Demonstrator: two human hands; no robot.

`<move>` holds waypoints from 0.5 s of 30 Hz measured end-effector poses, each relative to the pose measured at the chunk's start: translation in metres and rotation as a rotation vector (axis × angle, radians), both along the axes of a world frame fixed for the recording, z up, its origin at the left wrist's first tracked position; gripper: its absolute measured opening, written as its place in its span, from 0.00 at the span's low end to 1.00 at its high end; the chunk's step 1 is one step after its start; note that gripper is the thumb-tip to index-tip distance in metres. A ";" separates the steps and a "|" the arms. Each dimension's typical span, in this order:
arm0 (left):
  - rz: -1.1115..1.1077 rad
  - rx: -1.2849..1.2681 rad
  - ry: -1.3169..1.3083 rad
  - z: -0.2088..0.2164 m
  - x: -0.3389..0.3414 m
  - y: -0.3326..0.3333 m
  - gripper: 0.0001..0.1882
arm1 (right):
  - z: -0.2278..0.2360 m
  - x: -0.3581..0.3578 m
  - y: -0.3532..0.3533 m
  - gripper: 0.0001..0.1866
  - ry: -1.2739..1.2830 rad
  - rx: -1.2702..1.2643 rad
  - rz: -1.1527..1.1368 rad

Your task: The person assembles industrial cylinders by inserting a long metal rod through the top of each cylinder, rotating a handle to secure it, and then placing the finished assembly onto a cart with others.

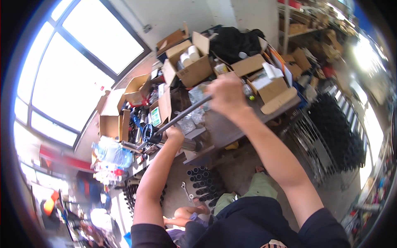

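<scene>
A dark brown table (221,124) carries a crowd of goods. By its right corner stands an open cardboard box (276,91); a bottle (220,68) and another open box (196,74) stand toward the back edge, near a heap of black cloth (235,45). Clear plastic bags (199,96) lie mid-table. The left end looks packed with small boxes and oddments, though glare and clutter blur them.

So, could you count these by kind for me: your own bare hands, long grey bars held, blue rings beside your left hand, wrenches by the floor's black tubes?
Own hands: 2 (left hand, right hand)
Long grey bar: 1
Blue ring: 1
Wrench: 1
Total: 5
</scene>
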State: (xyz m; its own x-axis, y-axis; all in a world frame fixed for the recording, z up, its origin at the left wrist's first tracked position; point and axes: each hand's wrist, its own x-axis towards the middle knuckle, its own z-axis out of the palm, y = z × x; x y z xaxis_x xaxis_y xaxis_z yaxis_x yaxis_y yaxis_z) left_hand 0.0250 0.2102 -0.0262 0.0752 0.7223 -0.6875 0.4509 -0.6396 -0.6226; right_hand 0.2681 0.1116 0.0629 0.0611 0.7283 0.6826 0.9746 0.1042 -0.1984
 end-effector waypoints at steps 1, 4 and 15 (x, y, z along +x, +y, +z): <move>0.036 -0.021 0.060 0.002 0.005 0.001 0.50 | 0.012 0.037 -0.006 0.04 -0.013 -0.077 -0.008; 0.504 -0.240 0.104 0.029 0.017 0.027 0.45 | 0.007 0.166 -0.030 0.16 -0.009 0.020 -0.058; 1.401 -0.193 -1.633 -0.029 -0.103 -0.204 0.37 | -0.316 0.168 -0.202 0.21 0.692 -0.852 -0.260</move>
State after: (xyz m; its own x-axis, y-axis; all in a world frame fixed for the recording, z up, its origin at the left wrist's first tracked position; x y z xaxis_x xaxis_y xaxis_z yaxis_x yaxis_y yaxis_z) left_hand -0.0778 0.0060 -0.0554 0.1400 0.7624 -0.6317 0.4797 0.5059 0.7169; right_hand 0.4362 -0.0899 -0.2535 0.4512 0.8506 -0.2699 0.6001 -0.5130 -0.6138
